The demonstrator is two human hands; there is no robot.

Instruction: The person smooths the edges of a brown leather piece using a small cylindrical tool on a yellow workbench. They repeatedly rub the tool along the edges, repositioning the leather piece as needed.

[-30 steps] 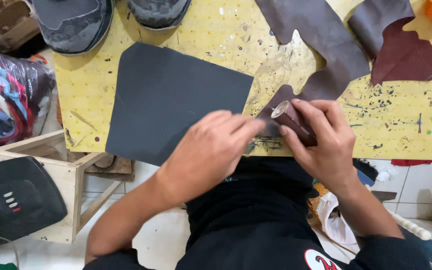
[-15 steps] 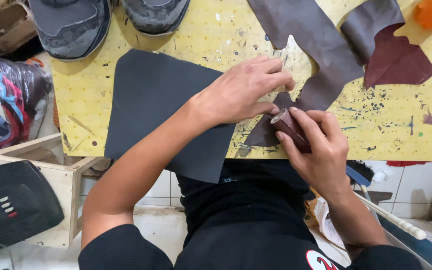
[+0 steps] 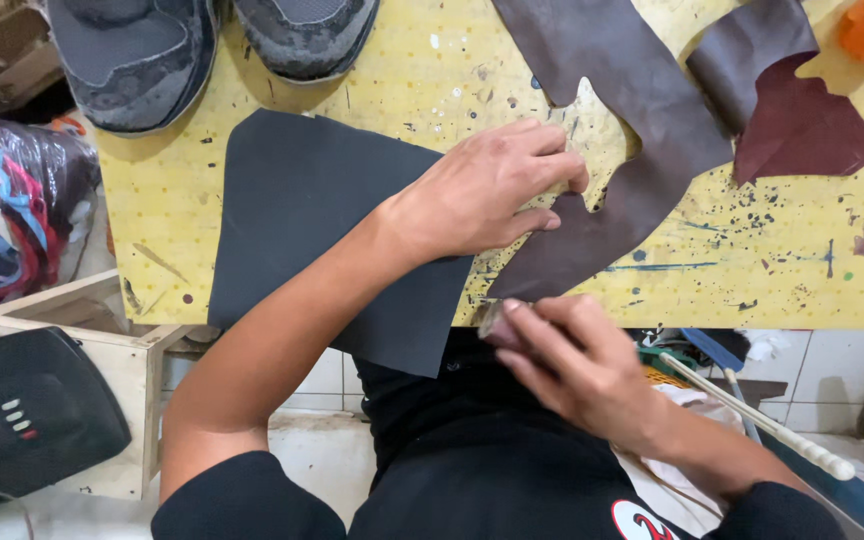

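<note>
A yellow, paint-speckled desk (image 3: 252, 215) carries a smooth dark grey sheet (image 3: 312, 210) with rounded corners, overhanging the near edge. Beside it lies a brown leather strip (image 3: 612, 120), matt, cut in ragged curves, with a maroon scrap (image 3: 802, 130) further right and two grey shoes (image 3: 212, 40) at the far edge. The left hand (image 3: 487, 185) lies flat on the strip's notch, fingers pressed together. The right hand (image 3: 577, 365) pinches a small dark tool (image 3: 494, 325) just off the near desk edge. Half a second ago that hand was over the desk at the strip's end; the left has moved further up the strip.
</note>
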